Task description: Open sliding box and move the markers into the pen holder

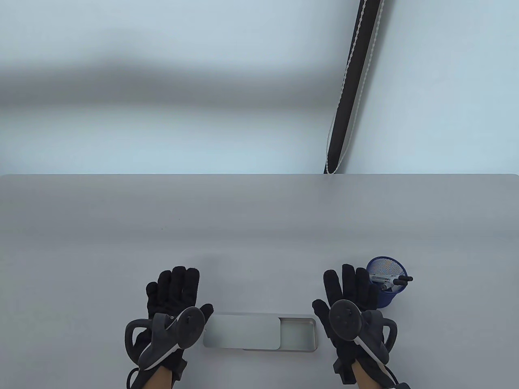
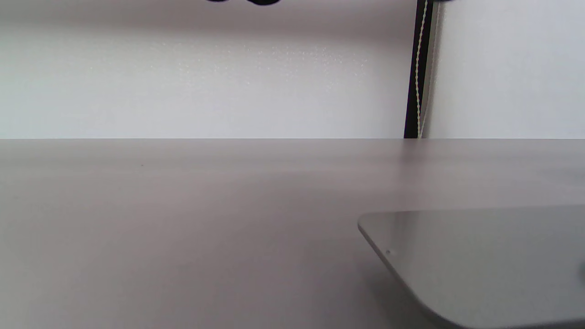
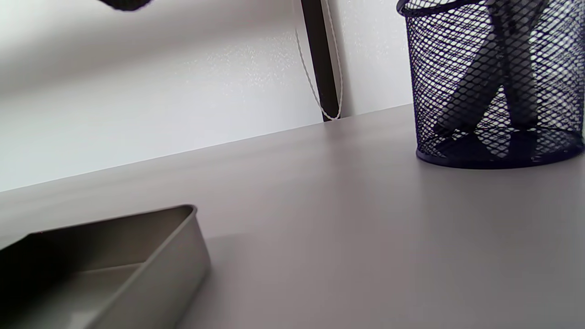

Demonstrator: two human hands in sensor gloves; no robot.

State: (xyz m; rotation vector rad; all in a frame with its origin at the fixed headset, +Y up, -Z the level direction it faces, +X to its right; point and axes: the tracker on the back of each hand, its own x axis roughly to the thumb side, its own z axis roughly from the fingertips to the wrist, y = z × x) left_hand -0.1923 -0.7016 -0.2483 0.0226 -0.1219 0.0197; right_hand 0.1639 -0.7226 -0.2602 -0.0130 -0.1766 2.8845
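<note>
A flat silver sliding box (image 1: 298,334) lies near the table's front edge, its lid (image 1: 242,331) slid left so the right end stands uncovered; that part looks bare inside. The lid (image 2: 484,260) fills the lower right of the left wrist view. The box's open end (image 3: 151,269) shows in the right wrist view. A blue mesh pen holder (image 1: 385,298) stands at the right with markers (image 1: 391,280) in it; the holder (image 3: 493,82) shows the markers (image 3: 475,91) crossed inside. My left hand (image 1: 174,289) rests flat left of the box, fingers straight. My right hand (image 1: 348,289) lies flat between box and holder.
The grey table (image 1: 259,227) stretches wide behind the hands to a far edge against a pale wall. A dark vertical bar with a white beaded cord (image 1: 350,89) hangs at the back right.
</note>
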